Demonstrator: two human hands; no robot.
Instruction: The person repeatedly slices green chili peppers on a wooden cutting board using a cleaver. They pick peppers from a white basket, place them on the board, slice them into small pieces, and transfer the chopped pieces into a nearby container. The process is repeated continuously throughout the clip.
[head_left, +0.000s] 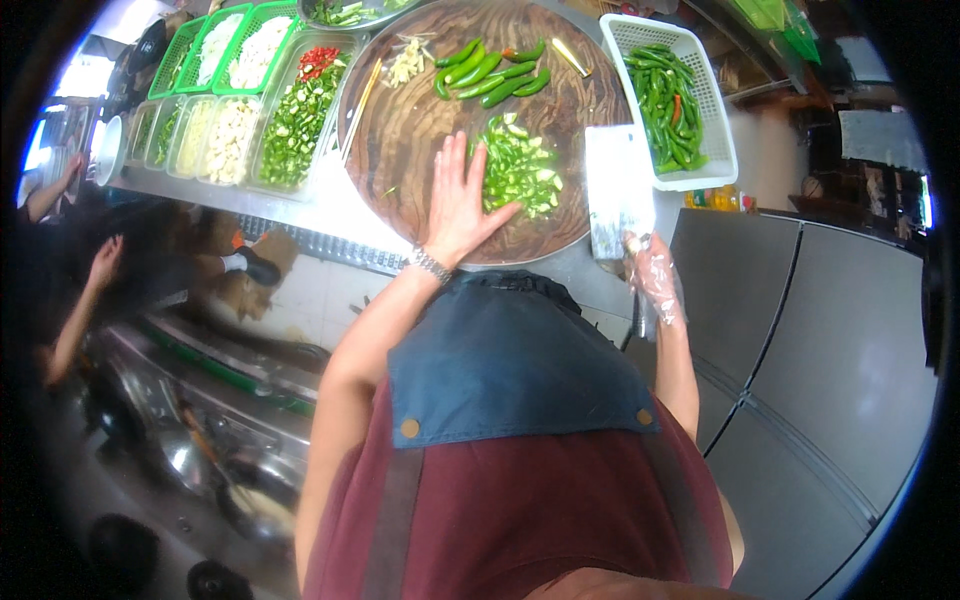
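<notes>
My left hand (461, 199), with a metal watch at the wrist, lies spread on the round wooden chopping board (390, 150), its fingers along the left side of a pile of chopped green chilies (521, 169). In a clear plastic glove, my right hand (654, 274) grips a cleaver (619, 187), its broad blade flat-side up over the board's right edge. Whole green chilies (480, 67) lie on the far part of the board, with cut pale strips (407, 61) to their left and a short gold-coloured object (571, 58) to their right.
A white plastic basket (720, 112) of green chilies stands right of the board. To the left are a clear tub of chopped chilies (296, 127), smaller tubs and green baskets (262, 45). Chopsticks (361, 109) rest at the board's left rim. Another person's arm (90, 300) shows far left.
</notes>
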